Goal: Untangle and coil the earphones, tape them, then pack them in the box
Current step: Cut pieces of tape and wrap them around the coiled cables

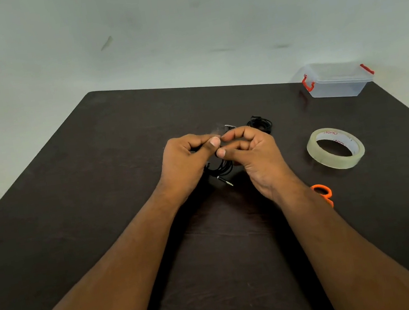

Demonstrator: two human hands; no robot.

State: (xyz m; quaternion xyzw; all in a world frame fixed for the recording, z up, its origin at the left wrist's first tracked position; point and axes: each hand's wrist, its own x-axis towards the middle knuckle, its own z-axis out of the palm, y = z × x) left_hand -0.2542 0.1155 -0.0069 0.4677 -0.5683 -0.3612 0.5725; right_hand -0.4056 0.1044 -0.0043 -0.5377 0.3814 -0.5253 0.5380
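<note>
Apparently the taping step is in hand: the left hand [185, 160] and right hand [248, 153] pinch a clear tape piece [217, 130] over the coiled earphones [220, 169], which next needs wrapping tightly around them.

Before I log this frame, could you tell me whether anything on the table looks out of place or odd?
Nothing stands out. Both hands hold black earphones with clear tape between the fingertips. A second coil, the tape roll, orange scissors and the closed box all sit on the table.
</note>
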